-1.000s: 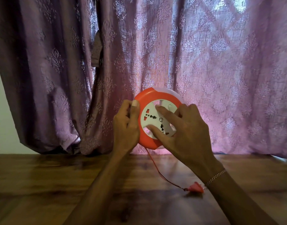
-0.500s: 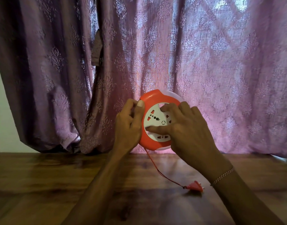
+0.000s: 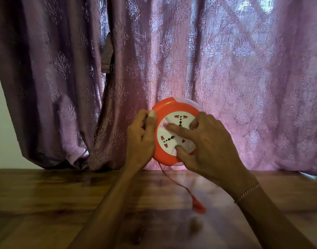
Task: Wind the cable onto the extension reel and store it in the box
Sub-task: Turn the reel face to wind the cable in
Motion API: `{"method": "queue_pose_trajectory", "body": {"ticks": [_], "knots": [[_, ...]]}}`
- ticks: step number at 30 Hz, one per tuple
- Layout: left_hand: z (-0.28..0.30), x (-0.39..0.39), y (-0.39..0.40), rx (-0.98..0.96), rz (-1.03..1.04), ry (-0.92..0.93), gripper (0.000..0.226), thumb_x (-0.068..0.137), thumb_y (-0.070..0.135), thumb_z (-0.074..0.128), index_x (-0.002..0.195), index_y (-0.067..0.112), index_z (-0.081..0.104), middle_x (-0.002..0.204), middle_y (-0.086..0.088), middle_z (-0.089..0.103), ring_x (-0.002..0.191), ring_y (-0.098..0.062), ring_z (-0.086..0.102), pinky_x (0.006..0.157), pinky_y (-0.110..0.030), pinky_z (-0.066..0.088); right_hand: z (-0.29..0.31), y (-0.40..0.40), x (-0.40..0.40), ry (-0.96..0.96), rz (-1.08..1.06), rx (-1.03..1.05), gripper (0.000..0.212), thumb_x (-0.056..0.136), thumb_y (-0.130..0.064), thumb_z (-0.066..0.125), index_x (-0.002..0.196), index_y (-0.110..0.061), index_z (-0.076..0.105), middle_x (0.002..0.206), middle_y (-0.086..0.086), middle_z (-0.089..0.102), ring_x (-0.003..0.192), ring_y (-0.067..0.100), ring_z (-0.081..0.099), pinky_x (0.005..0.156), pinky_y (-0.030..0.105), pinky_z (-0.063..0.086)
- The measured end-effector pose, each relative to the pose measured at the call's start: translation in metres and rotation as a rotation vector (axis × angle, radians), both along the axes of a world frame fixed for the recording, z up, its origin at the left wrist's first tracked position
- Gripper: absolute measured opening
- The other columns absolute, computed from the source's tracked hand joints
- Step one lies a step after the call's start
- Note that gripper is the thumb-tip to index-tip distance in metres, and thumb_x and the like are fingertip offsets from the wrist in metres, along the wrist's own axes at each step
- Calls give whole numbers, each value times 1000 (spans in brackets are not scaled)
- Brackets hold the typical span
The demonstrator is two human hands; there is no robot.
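I hold a round orange extension reel upright above the wooden table. Its white socket face points at me. My left hand grips the reel's left rim, thumb on the front edge. My right hand lies over the right side of the white face, with the forefinger and thumb pressed on it. A thin red cable drops from the bottom of the reel to a red plug, which looks blurred just above the table. No box is in view.
A purple patterned curtain hangs close behind the reel and reaches the table's far edge. A pale wall shows at the far left. A bracelet circles my right wrist.
The white socket face has rotated under my right fingers. The loose cable has shortened and the plug has slid left, nearer the reel.
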State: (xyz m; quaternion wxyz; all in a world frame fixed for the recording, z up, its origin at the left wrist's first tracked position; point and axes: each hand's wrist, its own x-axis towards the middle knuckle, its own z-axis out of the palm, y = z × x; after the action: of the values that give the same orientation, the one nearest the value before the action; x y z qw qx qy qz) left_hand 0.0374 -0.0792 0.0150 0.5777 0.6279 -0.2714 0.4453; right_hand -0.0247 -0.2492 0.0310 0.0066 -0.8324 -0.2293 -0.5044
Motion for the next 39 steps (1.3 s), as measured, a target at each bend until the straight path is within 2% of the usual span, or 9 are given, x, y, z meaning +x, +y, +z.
{"method": "queue_pose_trajectory", "body": {"ticks": [11, 14, 17, 20, 24, 27, 30, 34, 39], "knots": [[1, -2, -1, 14, 73, -13, 30, 106, 40, 47, 79, 27, 50, 68, 3, 59, 62, -23, 58, 57, -45, 50, -18, 18, 4, -88, 8, 372, 61, 71, -62, 71, 127, -40, 64, 92, 5, 73, 75, 23, 68, 68, 30, 55], [-1, -3, -5, 4, 75, -8, 31, 105, 44, 46, 77, 30, 48, 68, 10, 60, 63, -9, 58, 57, -41, 50, -13, 22, 5, -119, 44, 525, 65, 73, -73, 65, 119, -27, 71, 76, -1, 75, 62, 15, 68, 64, 20, 47], [-2, -3, -7, 17, 74, 6, 30, 104, 45, 45, 78, 32, 49, 71, 13, 65, 65, -7, 65, 56, -33, 52, -13, 21, 4, -101, 65, 462, 64, 78, -69, 63, 117, -19, 70, 70, -2, 73, 61, 17, 67, 62, 22, 49], [-2, -2, -4, 4, 54, 16, 34, 104, 48, 45, 81, 23, 51, 74, 0, 66, 68, -24, 67, 58, -50, 55, -12, 16, 3, -108, 28, 426, 58, 80, -68, 65, 117, -23, 65, 72, -9, 69, 71, 14, 63, 63, 24, 43], [0, -4, -1, -30, 62, 14, 41, 103, 49, 44, 84, 15, 54, 76, -4, 66, 70, -31, 66, 60, -53, 53, -4, 6, 2, -95, 183, 220, 18, 86, -30, 68, 102, -21, 68, 103, 2, 63, 95, 22, 52, 75, 39, 49], [1, -4, 0, -25, 86, 24, 41, 104, 49, 44, 86, 14, 55, 77, -1, 67, 70, -27, 66, 62, -52, 54, 0, 1, 0, 56, 177, 70, 42, 78, -10, 60, 111, -33, 71, 128, 11, 55, 113, 32, 49, 88, 45, 51], [2, -4, 1, -22, 89, 17, 30, 106, 43, 46, 82, 26, 53, 73, 9, 67, 67, -14, 66, 60, -48, 55, 1, 3, -2, 145, 49, -49, 65, 74, 0, 69, 124, -41, 67, 139, 16, 50, 122, 38, 49, 98, 47, 48], [2, -3, -1, -6, 80, 21, 27, 106, 41, 46, 84, 27, 53, 75, 2, 68, 74, -26, 72, 62, -54, 56, -1, 9, -3, 56, -95, -75, 71, 63, -7, 84, 122, -44, 67, 126, 17, 60, 108, 40, 56, 80, 45, 49], [0, -2, -3, 3, 87, 29, 29, 106, 42, 46, 78, 32, 50, 68, 14, 63, 63, -9, 61, 56, -42, 52, -3, 8, -2, 8, -123, 0, 65, 71, -28, 69, 130, -51, 56, 109, 9, 60, 94, 32, 54, 71, 40, 43]]}}
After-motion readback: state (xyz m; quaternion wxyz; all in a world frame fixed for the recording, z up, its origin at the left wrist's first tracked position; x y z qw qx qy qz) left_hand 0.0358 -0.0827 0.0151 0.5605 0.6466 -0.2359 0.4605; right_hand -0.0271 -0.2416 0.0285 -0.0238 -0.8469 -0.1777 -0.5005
